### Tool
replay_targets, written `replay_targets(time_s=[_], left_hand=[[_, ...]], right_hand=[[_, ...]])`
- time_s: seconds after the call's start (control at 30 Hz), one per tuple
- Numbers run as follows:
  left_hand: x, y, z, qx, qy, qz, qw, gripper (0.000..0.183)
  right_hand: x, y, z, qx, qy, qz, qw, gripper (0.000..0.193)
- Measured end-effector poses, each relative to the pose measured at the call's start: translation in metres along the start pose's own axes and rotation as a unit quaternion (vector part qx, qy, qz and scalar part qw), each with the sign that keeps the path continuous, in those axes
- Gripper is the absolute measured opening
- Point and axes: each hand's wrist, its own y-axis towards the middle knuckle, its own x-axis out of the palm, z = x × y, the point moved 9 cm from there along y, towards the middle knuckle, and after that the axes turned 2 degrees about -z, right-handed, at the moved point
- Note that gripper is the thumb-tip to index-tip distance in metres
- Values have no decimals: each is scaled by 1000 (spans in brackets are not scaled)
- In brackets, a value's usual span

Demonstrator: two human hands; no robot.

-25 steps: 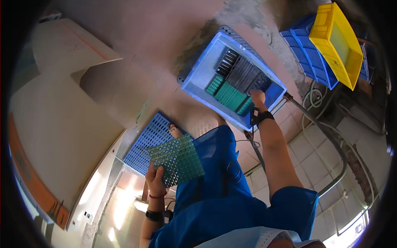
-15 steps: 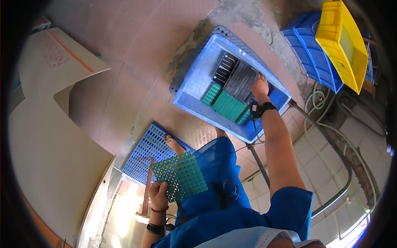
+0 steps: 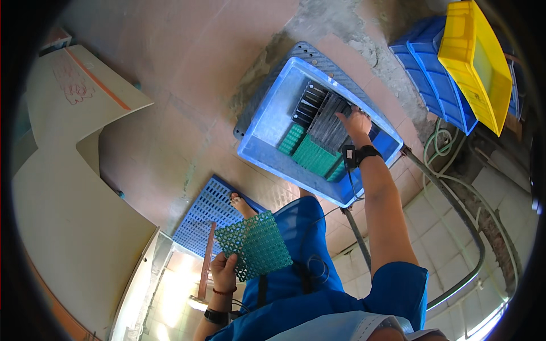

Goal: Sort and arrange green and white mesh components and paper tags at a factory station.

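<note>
At the blue crate (image 3: 272,126), right hand (image 3: 359,125) outstretched

Ahead of me: pinkish tiled floor (image 3: 159,74), rough grey cement patch (image 3: 330,24) | my left: large pale panel (image 3: 74,187), orange stripe (image 3: 98,78) | my right: white tiling (image 3: 441,238) | light: bright glare (image 3: 177,295) low left, bright strip (image 3: 488,325) low right

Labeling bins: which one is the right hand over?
The right hand is over the light-blue bin holding green stacks; the yellow bin and ribbed blue bins, upper right, have no hand.
</note>
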Motion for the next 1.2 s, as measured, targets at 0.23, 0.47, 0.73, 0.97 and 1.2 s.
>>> replay_targets(time_s=[0.23, 0.47, 0.73, 0.97, 1.2], left_hand=[[7, -3, 4, 1, 9, -30, 1000, 15], [22, -5, 18, -3, 36, -30, 999, 13], [28, 0, 5, -18, -22, -50, 998, 16], [18, -1, 5, 9, -13, -45, 999, 15], [15, 3, 16, 15, -60, -34, 997, 14]], right_hand=[[-13, -29, 26, 65, 87, 95, 990, 45], [-17, -94, 91, 249, 168, 294, 907, 52], [-18, -110, 97, 277, 172, 329, 886, 85], [-5, -102, 98, 356, 280, 257, 854, 93], [42, -126, 118, 520, 252, 74, 813, 98]])
